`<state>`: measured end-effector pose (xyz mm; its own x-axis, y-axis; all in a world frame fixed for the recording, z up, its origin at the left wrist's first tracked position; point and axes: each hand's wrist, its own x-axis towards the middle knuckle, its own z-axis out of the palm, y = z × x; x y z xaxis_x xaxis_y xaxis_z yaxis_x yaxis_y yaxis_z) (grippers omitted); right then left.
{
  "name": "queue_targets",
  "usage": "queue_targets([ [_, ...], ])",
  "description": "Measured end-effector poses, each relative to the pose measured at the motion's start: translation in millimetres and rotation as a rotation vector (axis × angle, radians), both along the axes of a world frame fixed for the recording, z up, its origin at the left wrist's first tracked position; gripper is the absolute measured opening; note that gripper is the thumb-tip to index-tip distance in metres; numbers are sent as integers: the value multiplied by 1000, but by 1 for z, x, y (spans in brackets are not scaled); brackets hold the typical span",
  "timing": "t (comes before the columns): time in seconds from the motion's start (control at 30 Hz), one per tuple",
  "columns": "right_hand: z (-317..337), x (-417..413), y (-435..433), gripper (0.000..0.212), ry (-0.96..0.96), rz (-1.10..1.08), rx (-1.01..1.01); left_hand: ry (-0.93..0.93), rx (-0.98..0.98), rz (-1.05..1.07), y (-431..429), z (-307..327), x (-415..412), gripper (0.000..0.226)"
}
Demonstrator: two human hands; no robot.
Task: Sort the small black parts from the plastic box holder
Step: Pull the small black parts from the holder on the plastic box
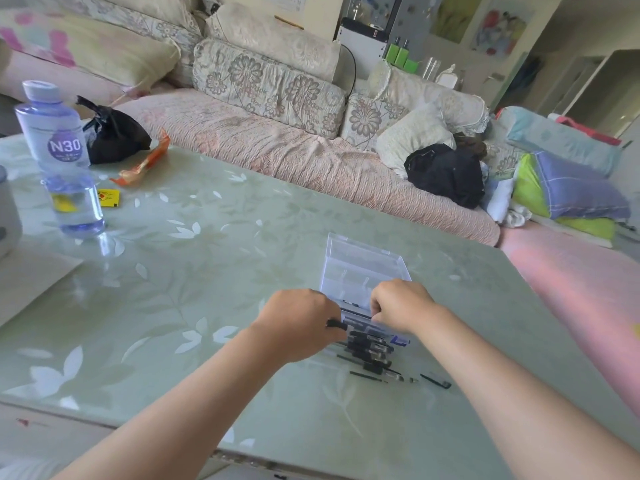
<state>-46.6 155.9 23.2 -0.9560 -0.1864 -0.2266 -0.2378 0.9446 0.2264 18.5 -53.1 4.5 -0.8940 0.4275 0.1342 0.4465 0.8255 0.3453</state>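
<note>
A clear plastic box (360, 265) with its lid raised stands on the glass table. Both hands reach into its near side. My left hand (301, 323) is curled round a small black part (336, 323) that sticks out of the fist. My right hand (401, 304) has its fingers bent down onto the box's near compartment; what they touch is hidden. Several black pen-like parts (369, 349) lie in a pile just in front of the box. One more black part (435, 381) lies apart to the right.
A water bottle (59, 157) stands at the table's far left, with a black bag (112, 131), an orange wrapper (142, 164) and a yellow packet (108, 195) near it. A white sheet (31, 282) lies at the left. A sofa (311, 157) runs behind the table.
</note>
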Motion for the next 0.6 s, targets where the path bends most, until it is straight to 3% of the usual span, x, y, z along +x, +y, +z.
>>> queue_targets([
  [0.1,6,4,2,4,18,16,-42,-19,-5,12,1,1,0,31],
  [0.23,19,21,9,8,184,56,-133,-104,55,27,-1,-1,-3,34],
  [0.33,25,44,14,10,276,51,-256,-153,109,12,1,0,-3,22],
  [0.6,8,95,34,7,321,24,-441,-191,176,54,8,0,2,18],
])
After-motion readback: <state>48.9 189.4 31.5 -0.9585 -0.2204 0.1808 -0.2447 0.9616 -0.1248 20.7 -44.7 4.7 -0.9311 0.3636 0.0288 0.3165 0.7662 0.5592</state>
